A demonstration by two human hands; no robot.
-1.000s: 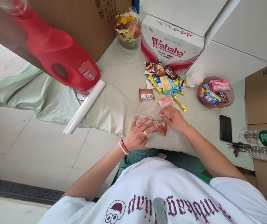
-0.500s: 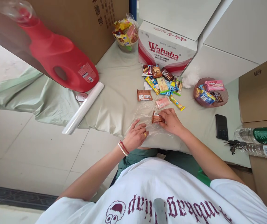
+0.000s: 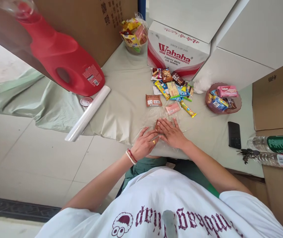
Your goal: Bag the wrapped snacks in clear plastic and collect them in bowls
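Note:
A brown snack packet [image 3: 158,126] lies on a sheet of clear plastic film [image 3: 151,116] at the front of the covered table. My right hand [image 3: 172,133] rests over the packet with its fingers stretched out, hiding much of it. Close by on the left, my left hand [image 3: 145,142] lies on the film, fingers spread, its fingertips near the packet's edge. Just beyond the film are a pink packet [image 3: 173,108], a yellow stick snack [image 3: 188,109] and another brown packet [image 3: 153,100]. More wrapped snacks [image 3: 172,90] are heaped behind them.
A pink bowl of snacks [image 3: 209,107] and a phone [image 3: 234,135] are at right, with plastic bottles [image 3: 275,144] beyond. A red jug [image 3: 67,62] and a film roll [image 3: 88,113] stand left. Behind are a Wahaha carton [image 3: 178,49] and a snack tub [image 3: 137,49].
My right hand has shifted left and flattened over the brown packet, letting go of its pinch. The packet has moved slightly left, closer to my left hand, which has barely moved.

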